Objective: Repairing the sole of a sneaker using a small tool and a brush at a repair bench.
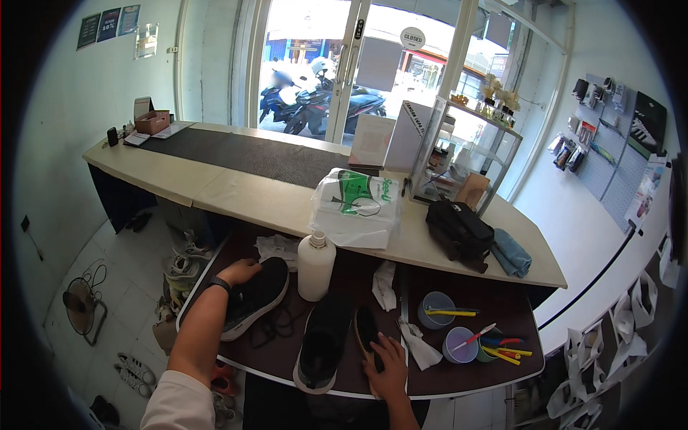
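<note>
My left hand (240, 272) is closed over the left black sneaker (259, 290), which has a pale sole and lies at the left of the dark brown tabletop. Loose black laces (276, 330) lie beside it. A second black sneaker (324, 344) stands in the middle, its toe or heel end toward me; I cannot tell which. To its right, my right hand (387, 367) has its fingers curled over a long brush (365, 331) with dark bristles and a tan edge. Behind the sneakers stands a white plastic bottle (316, 266), uncapped.
Cups (436, 309) with colored-handled brushes stand at the right, near crumpled white tissues (419, 345). The raised cream counter (251, 204) carries a plastic bag (356, 208), a black bag (460, 233), a blue cloth (511, 252) and a glass case (466, 154). Shoes (134, 373) lie on the floor.
</note>
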The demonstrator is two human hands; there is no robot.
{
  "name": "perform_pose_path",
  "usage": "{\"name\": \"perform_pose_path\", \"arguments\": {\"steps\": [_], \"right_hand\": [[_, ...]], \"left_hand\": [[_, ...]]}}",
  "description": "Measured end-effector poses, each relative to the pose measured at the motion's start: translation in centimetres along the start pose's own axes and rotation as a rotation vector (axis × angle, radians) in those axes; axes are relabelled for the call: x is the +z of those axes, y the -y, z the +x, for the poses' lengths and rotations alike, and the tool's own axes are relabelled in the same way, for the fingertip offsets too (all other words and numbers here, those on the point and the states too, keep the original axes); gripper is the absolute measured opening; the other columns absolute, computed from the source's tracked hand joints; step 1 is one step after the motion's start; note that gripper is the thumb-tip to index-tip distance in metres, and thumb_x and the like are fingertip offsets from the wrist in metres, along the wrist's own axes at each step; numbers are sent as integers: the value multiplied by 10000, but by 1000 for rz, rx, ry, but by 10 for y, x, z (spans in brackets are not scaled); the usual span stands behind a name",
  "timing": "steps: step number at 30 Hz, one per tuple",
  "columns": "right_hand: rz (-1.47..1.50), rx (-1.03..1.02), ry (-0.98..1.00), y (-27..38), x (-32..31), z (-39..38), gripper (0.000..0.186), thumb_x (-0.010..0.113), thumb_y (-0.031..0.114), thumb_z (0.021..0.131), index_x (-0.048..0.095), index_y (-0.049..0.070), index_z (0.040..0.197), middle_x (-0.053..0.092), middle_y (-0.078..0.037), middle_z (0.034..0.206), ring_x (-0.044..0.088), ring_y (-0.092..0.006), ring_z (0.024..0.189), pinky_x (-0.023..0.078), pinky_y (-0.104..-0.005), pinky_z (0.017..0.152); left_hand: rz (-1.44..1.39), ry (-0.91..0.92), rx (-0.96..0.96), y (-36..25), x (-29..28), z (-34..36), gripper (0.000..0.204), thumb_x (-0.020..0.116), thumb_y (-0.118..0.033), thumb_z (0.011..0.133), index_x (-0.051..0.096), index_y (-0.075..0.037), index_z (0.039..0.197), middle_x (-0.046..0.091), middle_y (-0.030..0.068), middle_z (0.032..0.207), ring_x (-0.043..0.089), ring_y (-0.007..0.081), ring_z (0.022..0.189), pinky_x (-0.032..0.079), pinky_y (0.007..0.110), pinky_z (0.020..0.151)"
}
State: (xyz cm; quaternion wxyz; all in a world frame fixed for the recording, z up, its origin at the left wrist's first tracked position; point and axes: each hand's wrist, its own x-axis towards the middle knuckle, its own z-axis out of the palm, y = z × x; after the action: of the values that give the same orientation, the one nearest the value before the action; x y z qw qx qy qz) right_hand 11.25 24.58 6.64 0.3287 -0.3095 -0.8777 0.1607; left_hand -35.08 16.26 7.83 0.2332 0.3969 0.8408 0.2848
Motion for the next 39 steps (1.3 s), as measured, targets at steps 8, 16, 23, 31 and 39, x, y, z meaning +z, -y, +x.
{"name": "perform_pose_path", "arguments": {"steps": [8, 16, 23, 31, 39], "right_hand": [[102, -25, -20, -4, 1, -2, 489, 810, 119, 656, 636, 110, 1113, 612, -58, 1231, 517, -319, 1182, 436, -420, 996], [62, -51, -18, 6, -8, 6, 699, 792, 163, 703, 510, 95, 1339, 495, -116, 1388, 407, -369, 1301, 354, -463, 1079], [63, -63, 187, -3, -4, 6, 745, 744, 178, 743, 451, 102, 1424, 391, -72, 1516, 318, -388, 1385, 303, -478, 1129], [90, -50, 57, -3, 0, 2, 602, 744, 139, 723, 588, 103, 1303, 549, -48, 1389, 485, -335, 1264, 409, -428, 1051], [54, -137, -69, -3, 1, -2, 450, 768, 100, 680, 701, 101, 1125, 666, -29, 1214, 583, -280, 1127, 463, -394, 972]], "left_hand": [[-14, -17, 11, 3, 2, 2, 543, 529, -418, 884, 627, 2, 1214, 626, 252, 1217, 584, 384, 1166, 439, 393, 998], [-24, -30, 3, 2, 2, 0, 544, 542, -416, 879, 632, 11, 1203, 642, 247, 1188, 604, 372, 1137, 452, 389, 977], [-43, -26, -9, 3, 2, 1, 540, 550, -416, 876, 637, 9, 1199, 648, 240, 1178, 613, 359, 1120, 455, 378, 970], [-25, -33, 10, 1, 1, -1, 532, 550, -412, 879, 641, 11, 1189, 650, 243, 1169, 613, 364, 1119, 454, 379, 965], [-38, -31, 7, -1, 2, -3, 539, 551, -413, 879, 636, 14, 1196, 648, 245, 1173, 610, 365, 1124, 450, 382, 971]]}}
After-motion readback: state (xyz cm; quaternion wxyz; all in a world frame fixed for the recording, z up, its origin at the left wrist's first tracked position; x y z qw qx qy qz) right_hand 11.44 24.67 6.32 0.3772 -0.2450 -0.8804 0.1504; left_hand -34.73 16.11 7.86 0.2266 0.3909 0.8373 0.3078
